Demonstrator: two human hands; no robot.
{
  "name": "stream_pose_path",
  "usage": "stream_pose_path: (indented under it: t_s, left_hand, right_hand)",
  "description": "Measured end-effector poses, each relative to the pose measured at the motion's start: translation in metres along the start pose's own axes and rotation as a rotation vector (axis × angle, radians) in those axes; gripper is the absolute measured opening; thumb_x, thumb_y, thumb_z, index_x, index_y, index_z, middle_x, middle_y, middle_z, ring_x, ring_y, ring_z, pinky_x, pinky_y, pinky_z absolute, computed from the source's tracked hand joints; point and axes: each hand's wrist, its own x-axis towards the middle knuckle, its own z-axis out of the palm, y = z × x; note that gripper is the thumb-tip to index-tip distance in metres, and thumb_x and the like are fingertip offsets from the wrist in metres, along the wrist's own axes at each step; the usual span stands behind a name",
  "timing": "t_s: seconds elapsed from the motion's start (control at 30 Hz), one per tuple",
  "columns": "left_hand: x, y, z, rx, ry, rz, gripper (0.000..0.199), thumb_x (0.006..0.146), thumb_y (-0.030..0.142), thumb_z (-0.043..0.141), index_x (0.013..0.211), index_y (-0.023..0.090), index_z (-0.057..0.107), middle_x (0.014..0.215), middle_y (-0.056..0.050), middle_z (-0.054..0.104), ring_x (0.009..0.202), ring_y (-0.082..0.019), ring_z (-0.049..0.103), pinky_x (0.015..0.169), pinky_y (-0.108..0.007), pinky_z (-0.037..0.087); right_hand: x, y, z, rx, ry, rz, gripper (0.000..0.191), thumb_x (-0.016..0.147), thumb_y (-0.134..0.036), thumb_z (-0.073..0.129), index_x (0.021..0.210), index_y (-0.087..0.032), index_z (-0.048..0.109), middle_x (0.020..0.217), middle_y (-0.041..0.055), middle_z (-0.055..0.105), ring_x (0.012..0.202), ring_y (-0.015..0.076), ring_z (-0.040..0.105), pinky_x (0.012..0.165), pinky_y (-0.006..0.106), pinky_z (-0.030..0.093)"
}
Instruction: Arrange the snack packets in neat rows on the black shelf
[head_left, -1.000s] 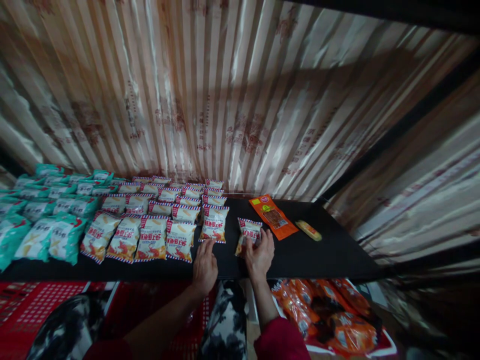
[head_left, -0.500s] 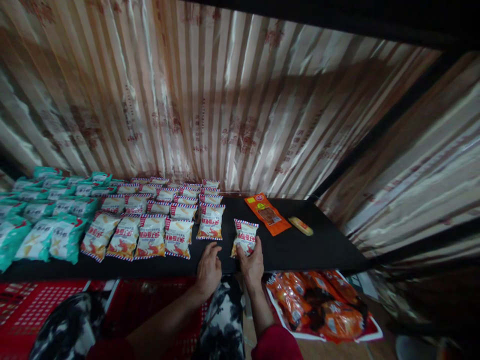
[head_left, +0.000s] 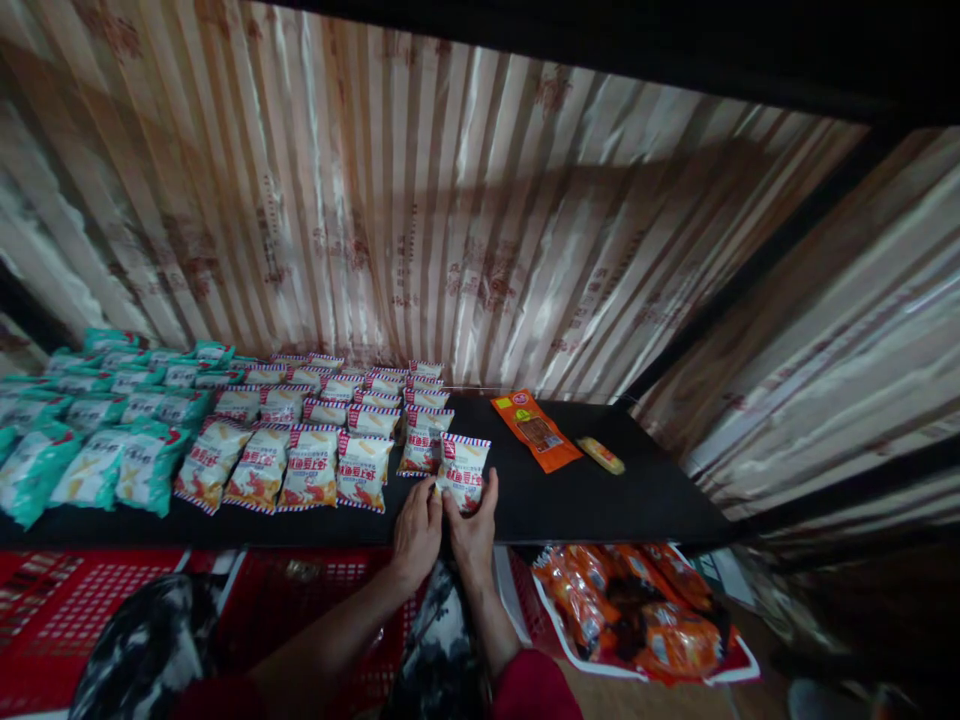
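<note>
Striped sheeting [head_left: 450, 200] backs a black shelf [head_left: 615, 510], where the right hand [head_left: 472, 528] grips a white snack bag [head_left: 462, 465] between thumb and fingers, right of matching bags [head_left: 363, 470]. The left hand [head_left: 417, 532], fingers loosely bent, sits by its lower corner; whether it grips too, I cannot tell.

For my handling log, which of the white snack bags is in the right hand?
The rightmost white snack bag, nearest the orange packet. The right hand holds it between thumb and fingers; the others are outside its grip.
</note>
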Motion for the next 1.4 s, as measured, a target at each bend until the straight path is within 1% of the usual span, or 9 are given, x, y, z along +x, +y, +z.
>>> stream_pose_path:
  t_s: [0.17, 0.37, 0.5, 0.6, 0.77, 0.9, 1.03, 1.2, 1.4]
  left_hand:
    - [0.007, -0.02, -0.004, 0.061, 0.156, 0.024, 0.036, 0.087, 0.021, 0.036, 0.119, 0.015, 0.051, 0.121, -0.012, 0.059, 0.115, -0.022, 0.054, 0.099, -0.041, 0.042]
    - [0.0, -0.035, -0.008, 0.105, 0.22, 0.153, 0.046, 0.085, 0.015, 0.036, 0.13, 0.014, 0.041, 0.131, -0.014, 0.051, 0.123, -0.023, 0.046, 0.102, -0.045, 0.039]
    - [-0.02, -0.039, -0.009, 0.135, 0.203, 0.254, 0.05, 0.086, 0.012, 0.033, 0.135, 0.017, 0.035, 0.141, -0.012, 0.04, 0.131, -0.022, 0.034, 0.106, -0.046, 0.035]
    - [-0.033, -0.046, -0.01, 0.155, 0.148, 0.349, 0.054, 0.086, 0.01, 0.03, 0.139, 0.016, 0.028, 0.144, -0.013, 0.036, 0.134, -0.022, 0.029, 0.106, -0.046, 0.035]
    - [-0.04, -0.056, -0.013, 0.195, 0.112, 0.437, 0.058, 0.084, 0.006, 0.027, 0.141, 0.013, 0.021, 0.144, -0.014, 0.034, 0.136, -0.021, 0.025, 0.106, -0.046, 0.034]
    - [-0.041, -0.058, -0.015, 0.207, 0.105, 0.477, 0.057, 0.084, 0.007, 0.027, 0.141, 0.013, 0.023, 0.144, -0.015, 0.033, 0.136, -0.022, 0.026, 0.105, -0.046, 0.036]
    - [-0.046, -0.059, -0.017, 0.218, 0.098, 0.508, 0.053, 0.084, 0.007, 0.029, 0.137, 0.012, 0.032, 0.142, -0.015, 0.038, 0.134, -0.023, 0.03, 0.103, -0.045, 0.041]
    - [-0.052, -0.063, -0.017, 0.235, 0.106, 0.502, 0.047, 0.082, 0.004, 0.029, 0.124, 0.011, 0.047, 0.134, -0.016, 0.048, 0.13, -0.022, 0.037, 0.1, -0.042, 0.045]
    - [-0.053, -0.063, -0.022, 0.26, 0.061, 0.502, 0.044, 0.077, 0.003, 0.032, 0.115, 0.01, 0.053, 0.129, -0.016, 0.052, 0.125, -0.023, 0.042, 0.098, -0.042, 0.046]
  right_hand:
    - [-0.002, -0.009, 0.027, 0.014, -0.066, -0.052, 0.086, 0.072, -0.044, 0.06, 0.142, -0.013, 0.021, 0.136, 0.0147, 0.044, 0.121, 0.0262, 0.045, 0.098, 0.038, 0.038]
    - [-0.009, 0.0, 0.046, -0.011, -0.076, -0.027, 0.086, 0.072, -0.044, 0.06, 0.141, -0.011, 0.021, 0.138, 0.0189, 0.038, 0.125, 0.0291, 0.039, 0.101, 0.043, 0.034]
    - [-0.009, 0.001, 0.049, -0.056, -0.094, -0.052, 0.082, 0.075, -0.044, 0.056, 0.141, -0.011, 0.02, 0.14, 0.0197, 0.033, 0.127, 0.0294, 0.035, 0.103, 0.044, 0.031]
    - [-0.009, 0.003, 0.049, -0.104, -0.108, -0.08, 0.079, 0.077, -0.044, 0.056, 0.141, -0.012, 0.022, 0.134, 0.0198, 0.038, 0.124, 0.0298, 0.038, 0.101, 0.045, 0.033]
    - [-0.011, 0.006, 0.047, -0.139, -0.139, -0.141, 0.072, 0.08, -0.046, 0.053, 0.139, -0.014, 0.028, 0.13, 0.0182, 0.041, 0.12, 0.0284, 0.04, 0.099, 0.045, 0.035]
    - [-0.014, 0.005, 0.045, -0.168, -0.135, -0.187, 0.065, 0.084, -0.047, 0.046, 0.137, -0.012, 0.031, 0.131, 0.0192, 0.041, 0.122, 0.0282, 0.037, 0.101, 0.046, 0.033]
    - [-0.015, 0.005, 0.045, -0.187, -0.129, -0.173, 0.06, 0.087, -0.047, 0.039, 0.134, -0.011, 0.035, 0.126, 0.0193, 0.046, 0.118, 0.0284, 0.041, 0.098, 0.048, 0.034]
    - [-0.015, 0.01, 0.047, -0.169, -0.125, -0.181, 0.056, 0.086, -0.046, 0.042, 0.131, -0.013, 0.04, 0.114, 0.0165, 0.053, 0.107, 0.0273, 0.049, 0.091, 0.045, 0.041]
    - [-0.014, 0.008, 0.046, -0.164, -0.14, -0.162, 0.052, 0.085, -0.046, 0.045, 0.126, -0.014, 0.045, 0.109, 0.014, 0.055, 0.1, 0.0248, 0.053, 0.086, 0.041, 0.044]
